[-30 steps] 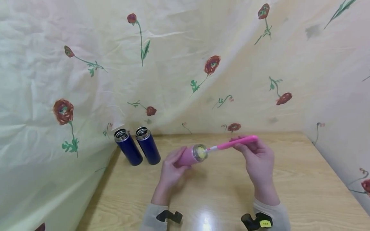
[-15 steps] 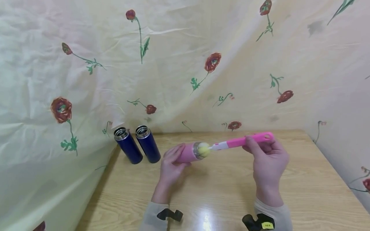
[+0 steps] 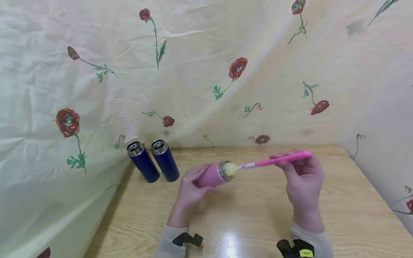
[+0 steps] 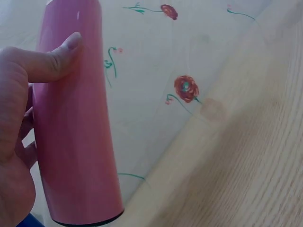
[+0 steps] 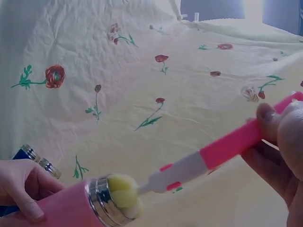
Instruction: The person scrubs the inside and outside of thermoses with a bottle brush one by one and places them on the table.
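My left hand (image 3: 191,186) grips a pink bottle (image 3: 211,175) round its body, fingers on one side and thumb on the other. The bottle is tilted, its silver threaded mouth toward the right. In the left wrist view the thumb lies across the bottle (image 4: 78,132). My right hand (image 3: 303,179) pinches the pink handle of a bottle brush (image 3: 271,161), whose shaft is white near the head. The brush's pale yellow sponge head (image 5: 124,194) sits at the bottle's mouth, partly inside and bulging out past the rim.
Two dark blue bottles (image 3: 143,165) with open silver mouths stand side by side at the back left of the wooden table (image 3: 251,222). A cream cloth (image 3: 193,71) printed with red flowers hangs behind and to the left of the table.
The brush has moved right with my right hand, its sponge head coming from inside the bottle out to the mouth. My left hand keeps its grip on the bottle.
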The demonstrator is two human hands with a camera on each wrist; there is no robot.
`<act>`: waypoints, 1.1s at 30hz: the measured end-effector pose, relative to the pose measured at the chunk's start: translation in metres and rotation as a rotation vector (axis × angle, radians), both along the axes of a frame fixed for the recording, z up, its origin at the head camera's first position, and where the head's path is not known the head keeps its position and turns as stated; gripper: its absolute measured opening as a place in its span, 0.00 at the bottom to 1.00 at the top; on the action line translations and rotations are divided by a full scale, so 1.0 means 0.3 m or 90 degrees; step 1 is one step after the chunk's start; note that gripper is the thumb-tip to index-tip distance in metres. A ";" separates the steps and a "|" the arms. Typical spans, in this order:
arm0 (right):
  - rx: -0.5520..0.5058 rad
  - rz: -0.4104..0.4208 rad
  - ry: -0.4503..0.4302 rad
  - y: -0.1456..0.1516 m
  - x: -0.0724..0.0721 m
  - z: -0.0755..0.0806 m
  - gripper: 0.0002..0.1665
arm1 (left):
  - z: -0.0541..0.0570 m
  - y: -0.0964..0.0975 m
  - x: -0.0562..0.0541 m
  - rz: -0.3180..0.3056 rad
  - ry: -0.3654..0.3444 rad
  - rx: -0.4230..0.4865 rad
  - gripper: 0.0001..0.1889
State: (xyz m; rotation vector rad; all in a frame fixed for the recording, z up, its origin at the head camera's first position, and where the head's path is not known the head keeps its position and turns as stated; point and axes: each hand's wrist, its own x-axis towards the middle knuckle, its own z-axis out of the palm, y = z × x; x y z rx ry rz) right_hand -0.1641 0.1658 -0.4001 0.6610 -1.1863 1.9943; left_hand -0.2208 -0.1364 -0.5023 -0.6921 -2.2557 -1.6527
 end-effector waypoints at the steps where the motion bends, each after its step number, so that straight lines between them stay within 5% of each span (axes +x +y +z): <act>1: 0.018 0.035 0.033 0.005 -0.007 -0.006 0.10 | 0.002 -0.002 0.001 -0.008 -0.001 -0.004 0.42; 6: 0.154 0.146 0.119 0.009 -0.046 -0.035 0.07 | 0.012 -0.009 0.007 -0.061 -0.005 -0.022 0.40; 11: 0.305 0.117 0.046 -0.020 -0.054 -0.048 0.09 | 0.034 0.003 0.016 -0.128 -0.019 -0.015 0.39; 14: 0.341 0.082 -0.028 -0.038 -0.047 -0.049 0.14 | 0.043 0.014 0.018 -0.148 -0.022 -0.016 0.39; 21: 0.378 -0.028 -0.180 -0.067 -0.037 -0.045 0.12 | 0.055 0.034 0.023 -0.103 -0.079 -0.010 0.39; 33: 0.306 -0.052 -0.316 -0.062 -0.042 -0.035 0.11 | 0.058 0.076 0.023 -0.040 -0.064 0.027 0.41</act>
